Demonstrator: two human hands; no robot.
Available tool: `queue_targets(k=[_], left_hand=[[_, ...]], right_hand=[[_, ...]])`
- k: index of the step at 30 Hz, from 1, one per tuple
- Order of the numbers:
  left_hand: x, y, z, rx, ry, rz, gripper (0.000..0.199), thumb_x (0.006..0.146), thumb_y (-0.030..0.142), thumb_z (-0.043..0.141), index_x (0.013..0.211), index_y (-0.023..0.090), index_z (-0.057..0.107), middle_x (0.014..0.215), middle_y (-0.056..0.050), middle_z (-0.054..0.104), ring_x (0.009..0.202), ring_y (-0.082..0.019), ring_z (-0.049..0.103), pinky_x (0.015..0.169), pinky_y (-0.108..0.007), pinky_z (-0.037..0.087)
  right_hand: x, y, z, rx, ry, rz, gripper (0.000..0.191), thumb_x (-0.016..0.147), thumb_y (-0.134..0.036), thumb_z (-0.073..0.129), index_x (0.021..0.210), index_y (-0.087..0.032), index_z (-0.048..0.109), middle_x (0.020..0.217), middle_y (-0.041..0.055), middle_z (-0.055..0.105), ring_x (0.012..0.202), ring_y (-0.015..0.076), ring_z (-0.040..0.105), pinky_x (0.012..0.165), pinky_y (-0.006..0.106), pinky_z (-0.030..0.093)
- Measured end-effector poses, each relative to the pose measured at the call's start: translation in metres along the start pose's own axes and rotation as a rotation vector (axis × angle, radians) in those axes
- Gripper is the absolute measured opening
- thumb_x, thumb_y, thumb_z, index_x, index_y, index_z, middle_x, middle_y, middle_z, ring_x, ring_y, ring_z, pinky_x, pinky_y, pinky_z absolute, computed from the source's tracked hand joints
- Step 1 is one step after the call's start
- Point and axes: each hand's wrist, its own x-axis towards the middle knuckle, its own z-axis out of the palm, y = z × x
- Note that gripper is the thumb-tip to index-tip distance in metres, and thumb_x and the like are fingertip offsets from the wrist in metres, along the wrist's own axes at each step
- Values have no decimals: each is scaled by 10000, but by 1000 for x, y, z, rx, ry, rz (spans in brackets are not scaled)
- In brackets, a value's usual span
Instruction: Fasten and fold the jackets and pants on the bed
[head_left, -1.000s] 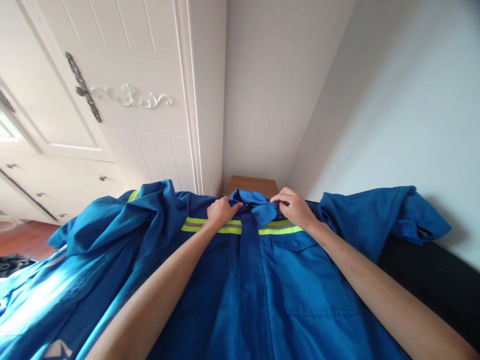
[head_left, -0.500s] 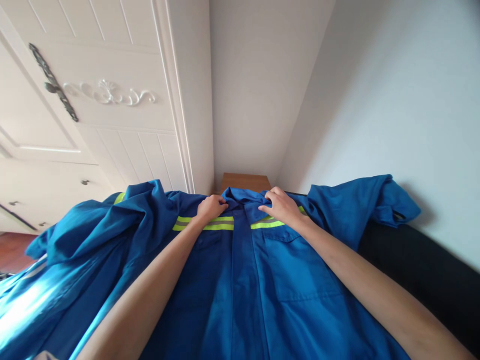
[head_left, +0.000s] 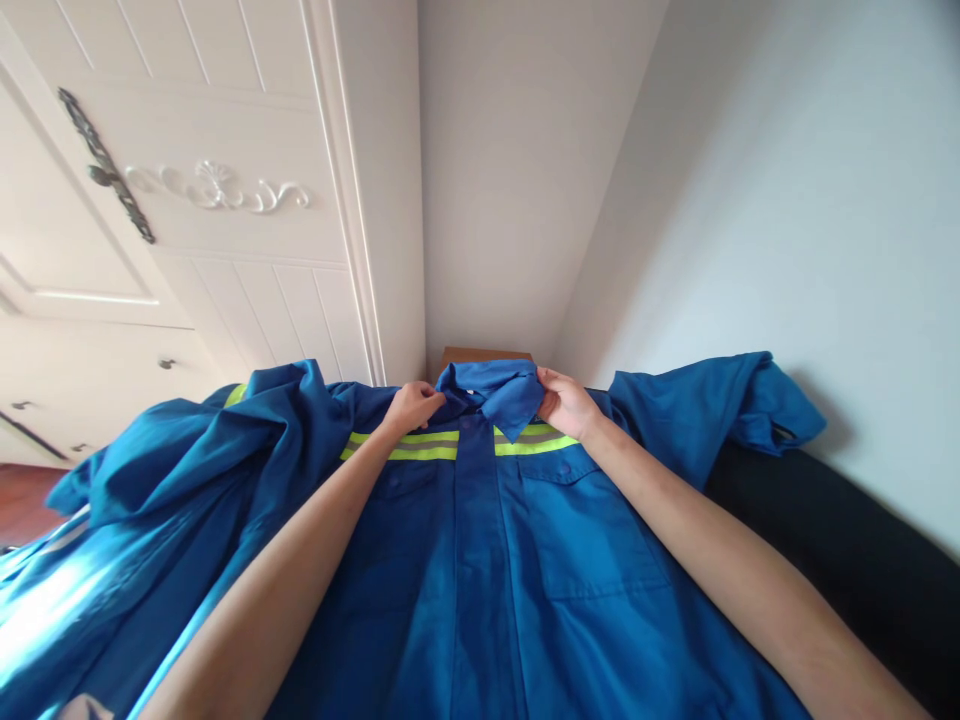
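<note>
Half a second ago both hands lay pressed on the neckline of the blue work jacket (head_left: 480, 560) with the collar (head_left: 491, 388) flattened under them; now the collar stands up between them again, its near flap folded over toward the chest, so the smoothing at the neck looks unfinished rather than settled. The left hand (head_left: 411, 405) pinches the collar's left end, fingers closed on the cloth just above the yellow reflective stripe (head_left: 401, 447). The right hand (head_left: 564, 402) grips the collar's right end in the same way, thumb on top. The hands are apart, with the raised collar spanning the gap between them. The jacket lies front up and buttoned on a dark surface (head_left: 840, 560), its far end at the collar, its body running back under both forearms. The right sleeve (head_left: 712, 410) is bunched near the grey wall (head_left: 787, 200); the left sleeve (head_left: 187, 450) is heaped toward the white wardrobe (head_left: 187, 200). A wooden piece (head_left: 484, 354) shows just behind the collar.
</note>
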Motion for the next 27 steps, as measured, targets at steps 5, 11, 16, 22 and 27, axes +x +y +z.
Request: queue_targets(k=[5, 11, 16, 22, 27], left_hand=[[-1, 10, -10, -112, 245, 80, 407, 895, 440, 506, 1159, 159, 640, 1087, -97, 723, 945, -216, 689, 824, -305, 526], [-7, 24, -7, -223, 225, 415, 708, 791, 570, 685, 1381, 209, 531, 1349, -120, 624, 1283, -291, 540, 1098, -431, 396], [3, 19, -3, -332, 75, 357, 621, 721, 495, 747, 1235, 162, 648, 1054, -109, 734, 1016, -273, 673, 913, -389, 519], [4, 10, -27, -412, 33, 364, 450, 766, 570, 653, 929, 161, 744, 837, -63, 735, 784, -218, 676, 727, -318, 539], [-3, 8, -59, -409, -20, 397, 514, 742, 560, 696, 1045, 146, 735, 817, -64, 728, 740, -190, 654, 691, -287, 517]], right_hand=[[-8, -8, 9, -4, -39, 35, 289, 758, -448, 770, 735, -223, 590, 587, -45, 593, 566, 144, 572, 573, 278, 515], [-28, -20, 27, -165, -211, 58, 606, 592, -760, 763, 708, -196, 574, 573, -55, 523, 502, 99, 501, 457, 216, 434], [-35, -32, 28, -261, -338, 82, 540, 540, -587, 894, 641, -177, 558, 533, -79, 472, 439, 52, 413, 407, 178, 348], [-21, -33, 12, -84, -116, 153, 411, 741, -567, 783, 717, -184, 634, 628, 5, 650, 585, 160, 619, 581, 271, 528], [-6, -25, 0, -148, 142, 282, 286, 774, -446, 779, 780, -193, 647, 650, 24, 667, 619, 188, 632, 639, 319, 556]])
